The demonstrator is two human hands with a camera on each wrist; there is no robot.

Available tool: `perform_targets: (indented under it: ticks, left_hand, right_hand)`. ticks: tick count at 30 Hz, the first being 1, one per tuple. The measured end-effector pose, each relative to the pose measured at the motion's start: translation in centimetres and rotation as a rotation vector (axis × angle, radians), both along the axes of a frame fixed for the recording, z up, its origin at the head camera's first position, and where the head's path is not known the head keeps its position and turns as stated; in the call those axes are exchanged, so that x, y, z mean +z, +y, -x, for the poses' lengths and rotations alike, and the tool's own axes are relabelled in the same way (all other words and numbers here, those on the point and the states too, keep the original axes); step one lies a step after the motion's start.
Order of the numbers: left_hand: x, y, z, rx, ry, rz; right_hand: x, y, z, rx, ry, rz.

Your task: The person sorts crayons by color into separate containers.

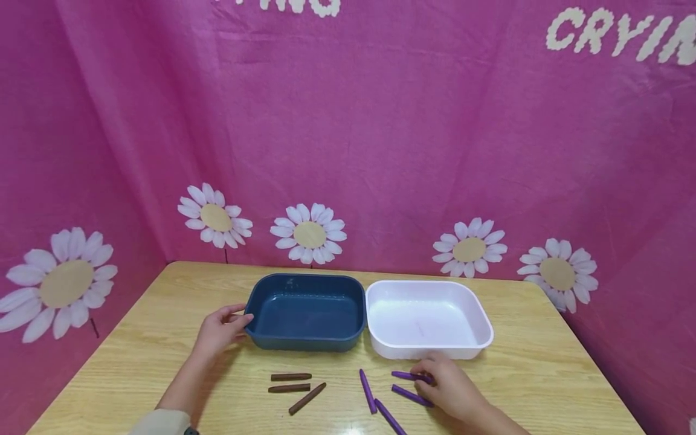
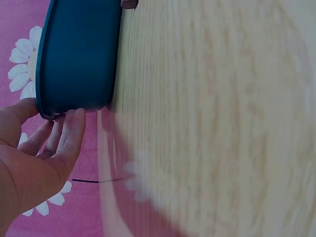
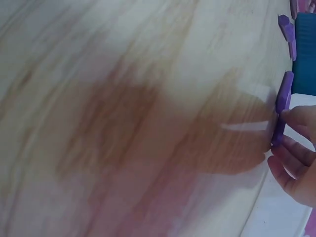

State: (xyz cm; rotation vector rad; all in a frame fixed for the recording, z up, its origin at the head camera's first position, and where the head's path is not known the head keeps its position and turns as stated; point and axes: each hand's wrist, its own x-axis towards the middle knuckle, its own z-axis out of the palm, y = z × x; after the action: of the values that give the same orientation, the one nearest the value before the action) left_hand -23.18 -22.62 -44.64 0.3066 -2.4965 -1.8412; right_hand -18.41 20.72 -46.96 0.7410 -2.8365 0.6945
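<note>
My left hand (image 1: 220, 331) holds the left end of a dark blue plastic tub (image 1: 307, 341), thumb over the rim and fingers against the outer wall, as the left wrist view also shows. My right hand (image 1: 448, 386) is just in front of the white tub (image 1: 429, 351). Its thumb and fingers pinch the right end of a purple crayon (image 1: 403, 375) lying low over the table. A second purple crayon (image 1: 409, 395) lies right beside it, partly under the hand. In the right wrist view the thumb and fingertips meet at the pinched purple crayon (image 3: 279, 129).
Two more purple crayons, one upright in view (image 1: 367, 389) and one slanted (image 1: 388, 417), lie left of the right hand. Three brown crayons (image 1: 290, 388) lie before the blue tub. A pink curtain (image 1: 348, 139) with daisies hangs behind the wooden table (image 1: 136, 344).
</note>
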Motion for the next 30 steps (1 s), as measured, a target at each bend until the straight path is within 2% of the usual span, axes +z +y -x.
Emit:
perform_targets:
  ticks: [5, 13, 18, 25, 30]
  left_hand:
    - [-0.1, 0.1, 0.1, 0.004, 0.008, -0.032]
    - [-0.2, 0.3, 0.1, 0.005, 0.036, -0.074]
    - [-0.3, 0.4, -0.1, 0.012, 0.038, -0.090]
    - [-0.7, 0.4, -0.4, 0.025, 0.032, -0.101]
    - [-1.1, 0.5, -0.4, 0.046, 0.027, -0.124]
  right_hand:
    - [-0.2, -0.3, 0.2, -0.005, 0.059, -0.052]
    - [0.1, -0.4, 0.1, -0.025, 0.091, -0.083]
    - [1.3, -0.6, -0.5, -0.029, 0.097, -0.074]
    - [3.4, -1.3, -0.9, 0.026, 0.150, -0.038]
    - [4.8, -2.3, -0.6, 0.022, 0.113, -0.038]
